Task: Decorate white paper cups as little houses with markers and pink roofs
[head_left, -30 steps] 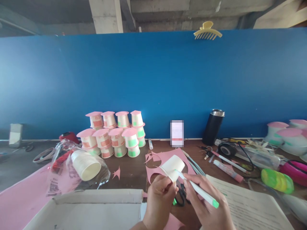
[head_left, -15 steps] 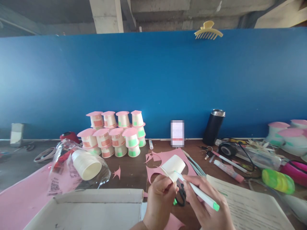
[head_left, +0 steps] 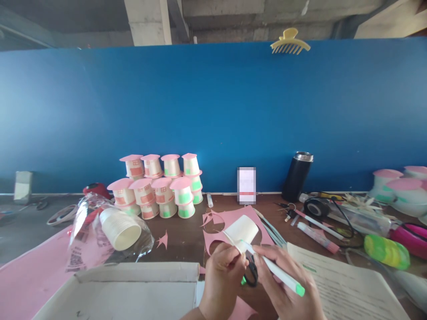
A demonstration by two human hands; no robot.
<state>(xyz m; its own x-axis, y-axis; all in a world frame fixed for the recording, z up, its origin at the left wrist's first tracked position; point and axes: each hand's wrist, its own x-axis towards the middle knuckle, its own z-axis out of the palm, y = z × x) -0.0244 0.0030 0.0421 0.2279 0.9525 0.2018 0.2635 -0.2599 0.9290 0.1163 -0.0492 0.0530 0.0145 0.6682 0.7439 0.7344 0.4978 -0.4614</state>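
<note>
My left hand point(head_left: 222, 280) is closed on the rim of a white paper cup point(head_left: 243, 230), which lies tilted with its base up and to the right. In my right hand point(head_left: 290, 280) is a white marker pen point(head_left: 280, 272) with a green end. Its tip touches the cup's side near the rim, with a small green trace there. Behind the hands lies pink paper point(head_left: 230, 218) with round holes cut out. Black-handled scissors point(head_left: 251, 269) are partly hidden between my hands.
Stacked paper cups with pink paper roofs point(head_left: 182, 191) stand at the back left. Nested cups point(head_left: 120, 229) lie in a clear bag beside a white box point(head_left: 133, 289). A black flask point(head_left: 298, 177), a printed sheet point(head_left: 347, 284) and a yellow-green roll point(head_left: 387, 252) are on the right.
The pen tip has shifted slightly left and down along the cup near its rim. Both hands keep their grip, and the cup has barely moved.
</note>
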